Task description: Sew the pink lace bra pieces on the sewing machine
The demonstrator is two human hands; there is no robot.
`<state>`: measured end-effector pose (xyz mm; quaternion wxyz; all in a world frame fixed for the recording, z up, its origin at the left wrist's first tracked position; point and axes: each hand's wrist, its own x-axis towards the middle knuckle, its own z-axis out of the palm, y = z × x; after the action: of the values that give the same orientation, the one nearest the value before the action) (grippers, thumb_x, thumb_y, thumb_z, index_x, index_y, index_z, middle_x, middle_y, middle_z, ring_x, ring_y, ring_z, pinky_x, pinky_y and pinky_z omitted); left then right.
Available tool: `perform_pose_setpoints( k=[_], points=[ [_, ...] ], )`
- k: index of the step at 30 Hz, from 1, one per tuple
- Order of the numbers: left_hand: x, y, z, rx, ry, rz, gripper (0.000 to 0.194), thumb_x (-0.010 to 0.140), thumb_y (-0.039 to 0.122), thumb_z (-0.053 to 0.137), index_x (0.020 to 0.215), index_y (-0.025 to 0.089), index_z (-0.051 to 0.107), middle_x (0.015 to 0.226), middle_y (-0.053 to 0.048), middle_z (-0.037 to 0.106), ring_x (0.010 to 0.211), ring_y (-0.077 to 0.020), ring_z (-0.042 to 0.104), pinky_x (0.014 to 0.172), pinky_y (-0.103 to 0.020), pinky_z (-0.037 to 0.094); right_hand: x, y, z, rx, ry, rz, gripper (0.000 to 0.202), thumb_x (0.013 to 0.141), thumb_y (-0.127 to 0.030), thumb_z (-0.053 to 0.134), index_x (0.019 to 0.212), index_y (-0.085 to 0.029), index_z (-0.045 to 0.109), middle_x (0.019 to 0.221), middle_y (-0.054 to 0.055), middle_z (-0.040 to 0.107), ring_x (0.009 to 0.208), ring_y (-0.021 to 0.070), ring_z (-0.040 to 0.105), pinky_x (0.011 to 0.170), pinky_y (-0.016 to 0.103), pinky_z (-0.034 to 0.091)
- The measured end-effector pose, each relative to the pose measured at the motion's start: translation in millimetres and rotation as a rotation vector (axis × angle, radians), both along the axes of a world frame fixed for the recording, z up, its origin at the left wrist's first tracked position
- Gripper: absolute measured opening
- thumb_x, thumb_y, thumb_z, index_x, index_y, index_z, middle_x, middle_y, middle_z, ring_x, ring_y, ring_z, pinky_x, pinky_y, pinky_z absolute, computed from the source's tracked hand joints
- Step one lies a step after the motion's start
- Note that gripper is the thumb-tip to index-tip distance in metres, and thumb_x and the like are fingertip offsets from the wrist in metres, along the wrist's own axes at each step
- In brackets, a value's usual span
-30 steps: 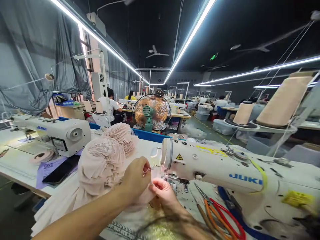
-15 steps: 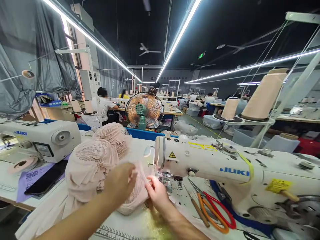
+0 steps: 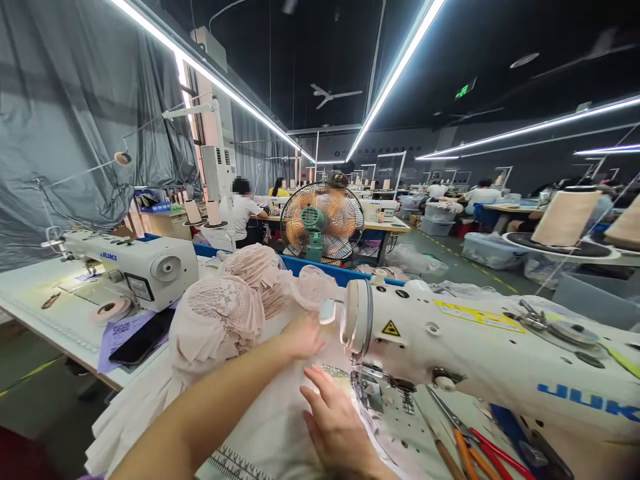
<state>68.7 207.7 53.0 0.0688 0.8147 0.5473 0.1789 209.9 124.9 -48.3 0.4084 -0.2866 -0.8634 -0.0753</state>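
Note:
Pale pink fabric [image 3: 270, 400] lies spread over the machine bed, in front of and beside the needle area of a white sewing machine [image 3: 470, 340]. My left hand [image 3: 303, 337] reaches over it just left of the machine head, fingers bent down onto the cloth; what they hold, if anything, is hidden. Nearer to me, my right hand [image 3: 335, 420] rests on the fabric beside the presser foot, fingers spread. A heap of gathered pink lace pieces [image 3: 215, 313] stands to the left of both hands.
Scissors [image 3: 470, 440] with orange and red handles lie right of the needle area. At the left are a black phone [image 3: 143, 339], a pink tape roll [image 3: 113, 309] and another sewing machine [image 3: 150, 267]. Beyond stands a fan [image 3: 320, 223]; people sit farther back.
The view has turned left. The lace-edged piece between my hands has been spread flat, part of it now behind my left hand. My right hand has opened and lies on the cloth.

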Motion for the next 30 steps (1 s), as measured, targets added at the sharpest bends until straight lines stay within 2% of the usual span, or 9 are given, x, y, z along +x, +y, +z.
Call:
perform_pose_setpoints(
  k=[2,4,8,11,15,18,22,26,30],
  points=[
    [-12.9,-2.3,14.1,-0.033,0.083,0.057,0.016,0.092,0.034,0.064,0.096,0.019,0.067,0.108,-0.006,0.068,0.099,-0.0197,0.064,0.090,-0.040,0.053,-0.4,4.1,-6.4,-0.079,-0.030,-0.005,0.035,0.079,-0.009,0.045,0.105,-0.019,0.065,0.131,0.016,0.063,0.123,0.0328,0.060,0.096,0.049,0.055],
    [-38.7,-6.3,37.0,-0.033,0.139,0.166,0.019,0.092,0.035,0.064,0.090,0.016,0.066,0.098,-0.004,0.069,0.092,-0.0183,0.065,0.087,-0.040,0.053,-2.6,5.9,-13.1,-0.182,-0.043,-0.008,0.033,0.078,-0.009,0.048,0.102,-0.019,0.067,0.133,0.016,0.062,0.126,0.0342,0.057,0.100,0.052,0.052],
    [-117.2,-14.3,98.1,0.107,0.158,0.546,0.026,0.096,0.039,0.056,0.102,0.015,0.064,0.107,-0.007,0.066,0.097,-0.0203,0.063,0.088,-0.043,0.052,-8.3,5.7,-20.2,-0.331,-0.051,-0.006,0.033,0.072,-0.007,0.055,0.099,-0.020,0.069,0.133,0.014,0.063,0.128,0.0346,0.055,0.104,0.051,0.049],
    [-174.8,-26.5,124.3,0.100,0.147,0.703,0.030,0.096,0.041,0.056,0.106,0.013,0.063,0.105,-0.007,0.065,0.091,-0.0189,0.064,0.082,-0.039,0.054,-9.7,6.1,-19.4,-0.350,-0.086,-0.009,0.029,0.073,-0.007,0.058,0.096,-0.020,0.070,0.134,0.013,0.062,0.129,0.0335,0.054,0.105,0.048,0.048],
    [-217.6,-32.2,118.4,0.001,0.134,0.736,0.029,0.095,0.042,0.058,0.096,0.013,0.065,0.092,-0.004,0.067,0.082,-0.0172,0.064,0.076,-0.036,0.054,-8.4,7.2,-16.0,-0.339,-0.139,0.009,0.024,0.074,-0.008,0.058,0.092,-0.018,0.071,0.133,0.015,0.062,0.128,0.0346,0.054,0.104,0.049,0.049],
    [-227.9,-19.9,111.0,-0.060,0.134,0.723,0.029,0.094,0.041,0.060,0.086,0.013,0.065,0.085,-0.001,0.066,0.080,-0.0171,0.064,0.076,-0.035,0.054,-7.3,7.1,-13.5,-0.350,-0.139,0.025,0.022,0.075,-0.010,0.058,0.090,-0.019,0.071,0.132,0.014,0.063,0.127,0.0334,0.055,0.105,0.048,0.048],
    [-233.7,-10.1,113.3,-0.090,0.152,0.725,0.028,0.092,0.039,0.063,0.081,0.013,0.064,0.081,0.000,0.066,0.078,-0.0166,0.064,0.076,-0.034,0.054,-6.5,6.1,-9.9,-0.377,-0.121,0.025,0.022,0.076,-0.010,0.058,0.090,-0.020,0.072,0.133,0.013,0.062,0.129,0.0317,0.054,0.108,0.047,0.046],
    [-235.5,-22.3,115.0,0.027,0.141,0.770,0.025,0.092,0.039,0.062,0.088,0.014,0.064,0.087,-0.002,0.066,0.081,-0.0165,0.064,0.078,-0.036,0.053,-5.5,4.3,-5.7,-0.375,-0.131,0.035,0.021,0.076,-0.010,0.058,0.088,-0.021,0.072,0.132,0.013,0.063,0.127,0.0322,0.056,0.106,0.047,0.048],
    [-228.7,-38.2,118.7,0.269,0.083,0.824,0.022,0.094,0.036,0.060,0.093,0.014,0.064,0.094,-0.004,0.066,0.086,-0.0185,0.064,0.081,-0.039,0.052,-2.7,3.4,-0.4,-0.301,-0.104,0.066,0.022,0.079,-0.009,0.054,0.087,-0.020,0.072,0.128,0.014,0.065,0.123,0.0322,0.059,0.102,0.047,0.052]
  ],
)
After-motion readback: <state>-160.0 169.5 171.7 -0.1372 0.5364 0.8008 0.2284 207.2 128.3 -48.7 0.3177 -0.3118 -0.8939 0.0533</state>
